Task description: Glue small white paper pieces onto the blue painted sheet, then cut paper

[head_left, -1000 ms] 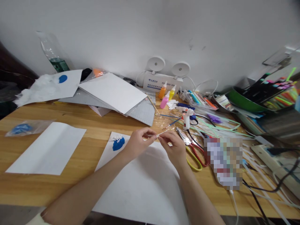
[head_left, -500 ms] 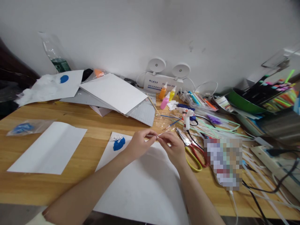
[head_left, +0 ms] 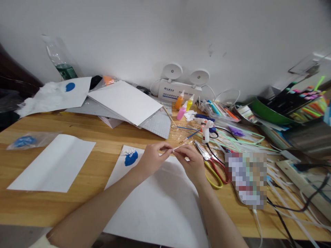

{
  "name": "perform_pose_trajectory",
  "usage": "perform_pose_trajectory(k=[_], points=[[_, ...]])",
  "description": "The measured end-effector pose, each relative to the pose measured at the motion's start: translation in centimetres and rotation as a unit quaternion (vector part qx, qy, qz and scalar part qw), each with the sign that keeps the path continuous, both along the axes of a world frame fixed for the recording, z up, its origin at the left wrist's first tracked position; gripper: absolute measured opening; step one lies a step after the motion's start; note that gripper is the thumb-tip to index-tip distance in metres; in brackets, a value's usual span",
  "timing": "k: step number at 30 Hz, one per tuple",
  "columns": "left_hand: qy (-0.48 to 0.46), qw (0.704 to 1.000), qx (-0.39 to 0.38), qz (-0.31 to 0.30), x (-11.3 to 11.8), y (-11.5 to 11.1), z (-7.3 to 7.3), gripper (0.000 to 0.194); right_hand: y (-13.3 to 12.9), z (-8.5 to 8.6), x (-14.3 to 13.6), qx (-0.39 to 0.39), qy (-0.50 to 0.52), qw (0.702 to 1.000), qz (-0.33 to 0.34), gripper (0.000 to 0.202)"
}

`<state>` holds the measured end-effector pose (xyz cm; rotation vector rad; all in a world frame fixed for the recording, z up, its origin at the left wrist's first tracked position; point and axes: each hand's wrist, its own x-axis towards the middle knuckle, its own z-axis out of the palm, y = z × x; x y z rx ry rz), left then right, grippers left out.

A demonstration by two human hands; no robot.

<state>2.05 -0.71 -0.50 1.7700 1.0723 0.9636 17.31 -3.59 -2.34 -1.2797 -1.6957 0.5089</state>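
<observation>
My left hand (head_left: 153, 159) and my right hand (head_left: 191, 163) meet fingertip to fingertip above the far edge of a large white paper sheet (head_left: 152, 210). Both pinch a small whitish piece (head_left: 173, 150), mostly covered by the fingers; its kind I cannot make out. On the sheet's far left corner is a blue patch (head_left: 131, 158) with small white bits (head_left: 128, 151) clustered along its upper edge. Just right of my right hand lie scissors (head_left: 214, 175) with yellow and red handles.
A white hot glue gun (head_left: 206, 131) stands behind the scissors. Paint bottles (head_left: 181, 112) stand farther back. At left lie a folded white sheet (head_left: 55, 165) and a bag of blue material (head_left: 25, 141). Cables and a power strip (head_left: 297, 177) crowd the right side.
Both hands keep their pinch at the same place, with barely any finger movement. The whole view has shifted very slightly.
</observation>
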Motion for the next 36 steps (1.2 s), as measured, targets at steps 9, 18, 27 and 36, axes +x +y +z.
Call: perform_pose_trajectory(k=[9, 18, 27, 36], points=[[0.006, 1.0, 0.011, -0.015, 0.07, -0.06, 0.07, 0.014, 0.04, -0.16, -0.02, 0.013, 0.011, 1.0, -0.015, 0.009], [0.015, 1.0, -0.006, -0.022, -0.01, -0.09, 0.26, 0.015, 0.04, -0.28, -0.03, 0.011, 0.015, 0.999, -0.037, 0.009], [0.01, 1.0, -0.011, -0.018, 0.12, 0.03, 0.07, 0.014, 0.05, -0.27, -0.19, 0.044, 0.009, 0.999, -0.025, 0.01], [0.032, 0.999, 0.013, 0.0, -0.01, 0.11, 0.02, 0.01, -0.01, 0.13, -0.24, -0.005, 0.018, 1.0, 0.003, 0.005]])
